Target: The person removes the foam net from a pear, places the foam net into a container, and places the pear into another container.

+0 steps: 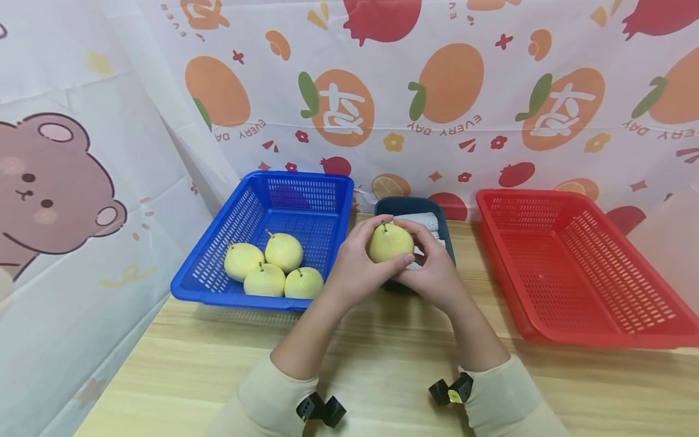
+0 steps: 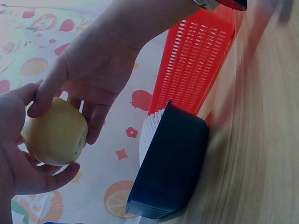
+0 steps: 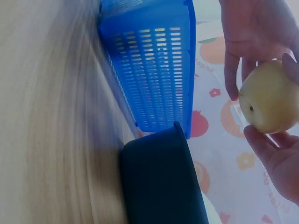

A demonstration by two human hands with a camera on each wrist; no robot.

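Observation:
Both hands hold one pale yellow pear (image 1: 391,243) in the air, its stem pointing up. My left hand (image 1: 357,261) curls its fingers and thumb round the pear's left side. From the other side my right hand (image 1: 434,267) grips it, thumb across the front. In the left wrist view the pear (image 2: 56,133) shows between the two hands, well above the table. Behind and below the hands stands a dark green bin (image 1: 445,233) with white foam net sleeves (image 1: 420,221) in it, partly hidden by the hands.
At the left, a blue basket (image 1: 218,297) holds several pears (image 1: 264,280). A red basket (image 1: 546,261) stands at the right on the wooden table (image 1: 382,352). Behind them hangs a fruit-print cloth (image 1: 393,109); another cloth with a bear covers the left side.

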